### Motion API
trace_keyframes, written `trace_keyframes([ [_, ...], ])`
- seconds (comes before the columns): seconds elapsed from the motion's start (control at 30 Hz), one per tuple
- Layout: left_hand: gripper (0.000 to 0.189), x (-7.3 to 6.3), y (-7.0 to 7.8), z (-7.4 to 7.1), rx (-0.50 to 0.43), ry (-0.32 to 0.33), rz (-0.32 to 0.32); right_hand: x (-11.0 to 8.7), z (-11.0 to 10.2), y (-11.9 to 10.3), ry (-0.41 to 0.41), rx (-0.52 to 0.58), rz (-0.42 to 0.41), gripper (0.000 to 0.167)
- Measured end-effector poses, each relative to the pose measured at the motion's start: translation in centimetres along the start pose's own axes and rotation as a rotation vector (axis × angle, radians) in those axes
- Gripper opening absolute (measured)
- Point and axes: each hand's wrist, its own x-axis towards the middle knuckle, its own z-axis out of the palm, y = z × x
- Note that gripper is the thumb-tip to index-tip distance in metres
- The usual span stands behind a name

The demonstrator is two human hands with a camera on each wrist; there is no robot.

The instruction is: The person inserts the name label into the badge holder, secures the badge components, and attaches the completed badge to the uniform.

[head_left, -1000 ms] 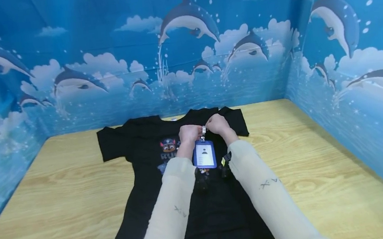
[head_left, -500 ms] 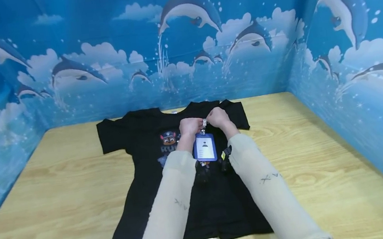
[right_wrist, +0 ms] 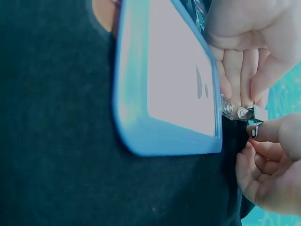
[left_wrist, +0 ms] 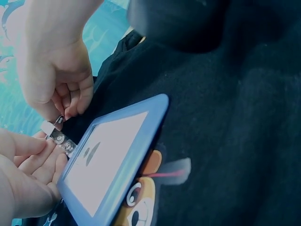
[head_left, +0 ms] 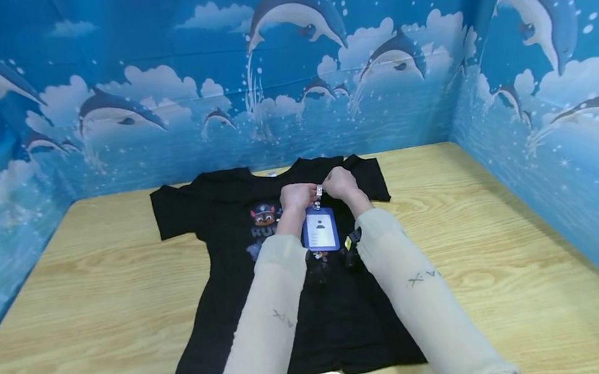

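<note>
A blue-framed badge holder (head_left: pixel 320 229) with a white card lies over the chest of a spread black T-shirt (head_left: pixel 223 296). A short clear strap joins the holder to a small metal clip (right_wrist: pixel 254 113). My left hand (head_left: pixel 297 197) holds the clip between thumb and fingers; in the left wrist view its palm (left_wrist: pixel 23 174) is turned toward the holder. Close on the other side, my right hand (head_left: pixel 340 183) pinches with curled fingers at raised shirt fabric beside the clip's end. Just how the clip's mouth meets the fabric is hidden by the right thumb (right_wrist: pixel 270 132).
The shirt rests on a wood-grain table (head_left: pixel 85 313), its collar toward the far edge. Behind and to the right hangs a blue dolphin-print curtain (head_left: pixel 171 146). A cartoon print (head_left: pixel 264 222) shows on the shirt's chest.
The whole scene shifts slightly upward in view as the head tilts. Both hands keep their hold at the clip, and the badge holder stays in nearly the same place on the shirt.
</note>
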Motion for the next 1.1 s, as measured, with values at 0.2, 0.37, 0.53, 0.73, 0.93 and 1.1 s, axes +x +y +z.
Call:
trace_keyframes([
  [0.2, 0.017, 0.0, -0.3, 0.0, -0.017, -0.002, -0.004, -0.2, 0.5, 0.1, 0.025, 0.019, -0.010, 0.037],
  [0.37, 0.018, 0.1, -0.5, 0.0, -0.026, -0.002, 0.000, -0.3, 0.9, 0.3, 0.056, 0.059, -0.009, 0.038],
  [0.53, 0.021, 0.0, -0.5, -0.1, -0.024, -0.028, 0.016, -0.4, 0.9, 0.4, 0.088, 0.110, -0.010, 0.036],
  [0.73, 0.025, -0.4, -0.4, -0.2, 0.016, -0.061, 0.054, -0.6, 0.9, 0.8, 0.088, 0.234, -0.014, 0.019],
  [0.93, 0.024, -0.4, -0.4, -0.3, 0.032, -0.059, 0.062, -0.6, 1.0, 1.1, 0.081, 0.292, -0.014, 0.019],
  [1.1, 0.022, -0.3, -0.5, -0.1, 0.002, -0.036, 0.053, -0.7, 1.1, 1.0, 0.100, 0.261, -0.025, 0.019],
])
